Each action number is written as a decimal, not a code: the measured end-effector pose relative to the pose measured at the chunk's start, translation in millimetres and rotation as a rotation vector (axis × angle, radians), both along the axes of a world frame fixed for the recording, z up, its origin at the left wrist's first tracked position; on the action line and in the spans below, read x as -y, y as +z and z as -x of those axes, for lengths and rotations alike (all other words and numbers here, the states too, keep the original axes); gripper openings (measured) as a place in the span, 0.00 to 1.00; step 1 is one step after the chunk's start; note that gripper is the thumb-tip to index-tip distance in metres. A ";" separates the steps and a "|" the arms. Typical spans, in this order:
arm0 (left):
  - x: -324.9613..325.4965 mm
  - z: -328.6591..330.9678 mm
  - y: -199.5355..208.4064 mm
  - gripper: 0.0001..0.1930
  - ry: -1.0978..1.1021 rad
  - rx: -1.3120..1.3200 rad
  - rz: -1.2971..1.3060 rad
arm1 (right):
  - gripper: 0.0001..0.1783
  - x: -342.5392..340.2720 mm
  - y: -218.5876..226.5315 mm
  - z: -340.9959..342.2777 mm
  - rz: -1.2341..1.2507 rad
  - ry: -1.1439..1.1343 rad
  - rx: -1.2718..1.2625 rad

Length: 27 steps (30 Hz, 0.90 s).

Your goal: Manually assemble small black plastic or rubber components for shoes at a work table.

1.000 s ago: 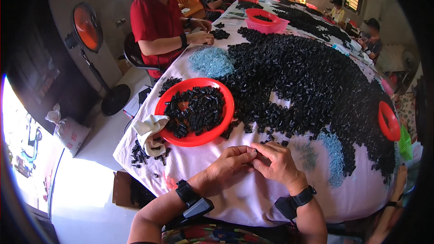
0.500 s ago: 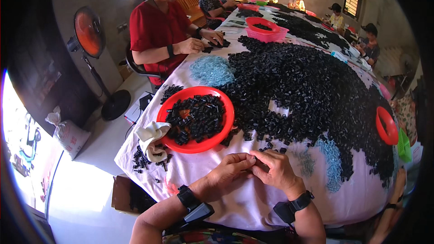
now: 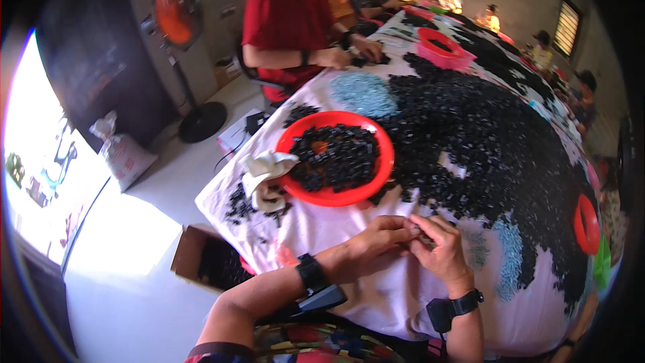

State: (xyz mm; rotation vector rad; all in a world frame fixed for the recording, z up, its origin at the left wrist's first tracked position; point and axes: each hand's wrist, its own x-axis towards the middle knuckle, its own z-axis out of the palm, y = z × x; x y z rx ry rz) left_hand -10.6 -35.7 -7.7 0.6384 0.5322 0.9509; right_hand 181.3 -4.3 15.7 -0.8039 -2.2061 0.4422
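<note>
Over the near edge of the table, my left hand and my right hand meet with fingertips pinched together. Whatever sits between the fingers is too small and too covered to name. Just beyond them spreads a large heap of small black plastic pieces. A red round tray holding more black pieces stands ahead of my left hand. Right of my right hand lies a pile of small clear-bluish pieces, with a thinner scatter of them closer in.
A crumpled white cloth drapes the tray's left rim. Another clear-bluish pile lies beyond. A person in red works at the left side; others sit farther along. A cardboard box, a standing fan and a sack are on the floor.
The view has turned left, so the table and tray appear farther right. My hands stay together with fingertips pinched. The person in red still handles black pieces.
</note>
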 end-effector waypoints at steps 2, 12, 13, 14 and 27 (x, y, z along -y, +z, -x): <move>0.3 -1.9 4.2 0.10 -0.003 -0.042 -0.013 | 0.21 0.6 -0.5 -2.7 0.040 -0.022 0.024; -13.4 -10.8 -27.1 0.11 0.058 -0.073 -0.144 | 0.21 2.6 0.3 2.4 0.045 -0.016 0.057; -12.5 -11.3 -27.6 0.11 0.060 -0.010 -0.137 | 0.21 3.3 1.3 3.0 0.030 -0.008 0.050; -12.3 -11.0 -28.0 0.12 0.061 0.051 -0.131 | 0.21 3.7 2.2 3.7 0.016 -0.002 0.042; -3.4 -2.6 -1.5 0.08 0.076 -0.012 0.026 | 0.20 2.5 5.3 -0.6 -0.023 -0.011 0.003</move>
